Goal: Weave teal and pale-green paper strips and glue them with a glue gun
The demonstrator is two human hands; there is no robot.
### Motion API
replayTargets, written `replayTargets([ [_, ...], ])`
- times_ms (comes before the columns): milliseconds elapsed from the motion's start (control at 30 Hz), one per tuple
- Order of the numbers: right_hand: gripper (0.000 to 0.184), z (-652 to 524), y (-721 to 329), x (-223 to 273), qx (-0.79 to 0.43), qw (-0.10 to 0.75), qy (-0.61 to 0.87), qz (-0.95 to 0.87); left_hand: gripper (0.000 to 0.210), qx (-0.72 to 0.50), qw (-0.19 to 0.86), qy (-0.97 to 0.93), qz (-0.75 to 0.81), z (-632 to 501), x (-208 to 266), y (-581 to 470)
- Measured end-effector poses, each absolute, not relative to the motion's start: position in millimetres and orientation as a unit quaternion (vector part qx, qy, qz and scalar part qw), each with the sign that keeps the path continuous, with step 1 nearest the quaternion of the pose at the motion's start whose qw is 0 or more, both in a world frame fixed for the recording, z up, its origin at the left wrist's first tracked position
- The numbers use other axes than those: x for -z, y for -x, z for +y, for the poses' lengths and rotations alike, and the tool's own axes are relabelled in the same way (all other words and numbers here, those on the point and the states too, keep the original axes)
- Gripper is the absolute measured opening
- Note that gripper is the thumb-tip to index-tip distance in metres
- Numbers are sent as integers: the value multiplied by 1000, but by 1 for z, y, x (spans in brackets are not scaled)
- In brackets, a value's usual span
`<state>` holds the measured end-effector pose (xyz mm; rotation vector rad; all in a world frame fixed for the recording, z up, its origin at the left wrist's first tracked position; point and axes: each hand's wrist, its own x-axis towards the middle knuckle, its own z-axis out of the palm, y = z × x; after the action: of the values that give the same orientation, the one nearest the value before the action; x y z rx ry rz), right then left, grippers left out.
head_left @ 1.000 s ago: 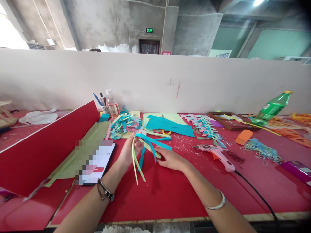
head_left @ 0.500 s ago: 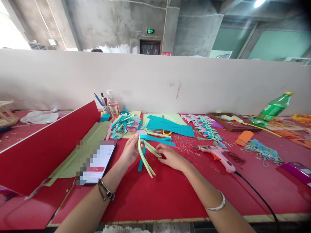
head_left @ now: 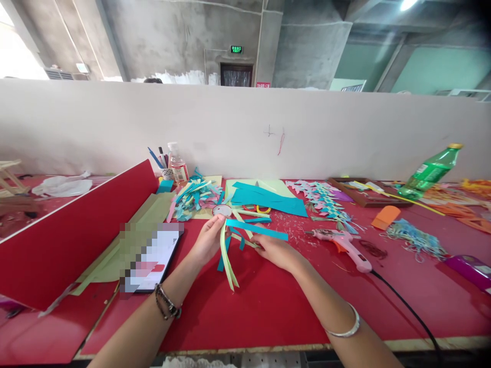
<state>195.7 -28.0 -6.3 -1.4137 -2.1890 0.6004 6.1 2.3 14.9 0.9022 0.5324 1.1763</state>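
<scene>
Pinching paper strips [head_left: 224,240] in the left grip [head_left: 209,237], with two pale green ends [head_left: 229,265] dangling below and one long blue end [head_left: 264,231] reaching past the right grip [head_left: 273,250]. Pinching the tip of one pale green strip [head_left: 250,243] in the right grip, over the red desk [head_left: 238,322]. Can read only one word, EXIT, on the green sign [head_left: 237,49] far beyond both grips; can spot one red sign [head_left: 263,85] below it, too small to read. Can count two bottles with illegible labels: one clear bottle [head_left: 177,166] beyond the left grip, one green bottle [head_left: 429,173] far right of the right grip. Can also see one phone [head_left: 157,263] left of the left grip, with a partly blurred screen; one white disc [head_left: 222,210] just beyond the left fingertips [head_left: 219,220]; one pink glue gun [head_left: 345,244] right of the right grip.
</scene>
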Motion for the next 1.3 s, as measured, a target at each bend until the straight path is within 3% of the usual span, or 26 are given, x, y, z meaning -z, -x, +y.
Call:
replayTargets([
  [100,34,-27,-197,5,-229,178,530,-797,19,-530,707,-408,230,3,-14,-6],
  [233,39,-29,-197,0,-226,167,517,-809,18,-536,706,-399,233,4,-12,-6],
  [367,19,-30,-197,-2,-217,167,520,-809,18,-541,704,-395,238,5,-12,-5],
  [533,12,-20,-199,-2,-151,310,495,-798,19,-545,656,-461,244,4,-21,1],
  [800,12,-24,-198,-23,-47,593,474,-649,15,-510,439,-679,294,-5,-31,-2],
  [967,17,-24,-201,-23,-200,663,473,-545,12,-495,365,-738,277,-8,-30,-3],
  [1100,22,-23,-198,-22,-328,655,431,-527,9,-463,348,-775,253,-8,-28,-2],
  [1233,45,-27,-191,-24,-407,628,388,-538,8,-441,339,-793,248,-8,-27,-1],
  [1300,37,-29,-189,-25,-422,614,378,-550,6,-435,356,-791,243,-9,-26,-1],
])
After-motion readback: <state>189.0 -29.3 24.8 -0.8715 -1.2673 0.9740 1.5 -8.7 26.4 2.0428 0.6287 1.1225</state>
